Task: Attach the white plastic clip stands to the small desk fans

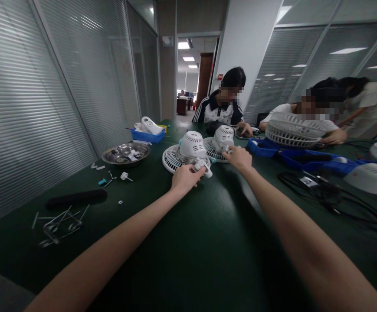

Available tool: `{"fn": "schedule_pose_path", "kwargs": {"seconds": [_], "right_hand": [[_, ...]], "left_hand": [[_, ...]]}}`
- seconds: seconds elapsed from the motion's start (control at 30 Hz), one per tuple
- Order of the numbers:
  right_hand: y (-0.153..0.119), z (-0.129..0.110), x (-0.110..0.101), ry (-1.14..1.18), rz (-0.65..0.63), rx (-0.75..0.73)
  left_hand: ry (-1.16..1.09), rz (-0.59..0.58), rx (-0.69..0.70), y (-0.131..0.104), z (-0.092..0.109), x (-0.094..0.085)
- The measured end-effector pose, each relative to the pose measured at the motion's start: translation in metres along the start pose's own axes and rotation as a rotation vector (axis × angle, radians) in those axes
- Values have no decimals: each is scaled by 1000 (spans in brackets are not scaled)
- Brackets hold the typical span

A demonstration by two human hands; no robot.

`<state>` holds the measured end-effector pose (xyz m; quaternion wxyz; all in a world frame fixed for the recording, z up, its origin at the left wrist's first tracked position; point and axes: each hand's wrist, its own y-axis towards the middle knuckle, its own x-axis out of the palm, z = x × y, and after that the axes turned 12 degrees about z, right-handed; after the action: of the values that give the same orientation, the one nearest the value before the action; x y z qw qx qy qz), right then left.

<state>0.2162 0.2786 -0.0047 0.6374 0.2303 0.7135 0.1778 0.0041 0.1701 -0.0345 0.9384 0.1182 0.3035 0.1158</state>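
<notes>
Two arms (138, 232) outstretched forward, hands (184, 177) apart, each pinching a white fan part (199, 164)

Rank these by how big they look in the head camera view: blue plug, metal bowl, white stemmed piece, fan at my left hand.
1. Fan at your left hand
2. Metal bowl
Last, unranked: white stemmed piece and blue plug; they look too close in size.
</notes>
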Motion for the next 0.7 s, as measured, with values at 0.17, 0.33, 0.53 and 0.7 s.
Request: {"fn": "schedule_pose_path", "kwargs": {"seconds": [0.17,0.33,0.53,0.7], "right_hand": [[-12,12,-10,-10,-7,-35],[-27,25,-24,-47,-8,-70],[-54,40,-43,-87,-15,-91],[-77,52,-63,-109,-26,-107]], "left_hand": [[36,32,20,0,0,-8],[48,47,35,-3,-1,-16],[89,20,26,4,-2,-14],[138,-4,14,18,1,-8]]}}
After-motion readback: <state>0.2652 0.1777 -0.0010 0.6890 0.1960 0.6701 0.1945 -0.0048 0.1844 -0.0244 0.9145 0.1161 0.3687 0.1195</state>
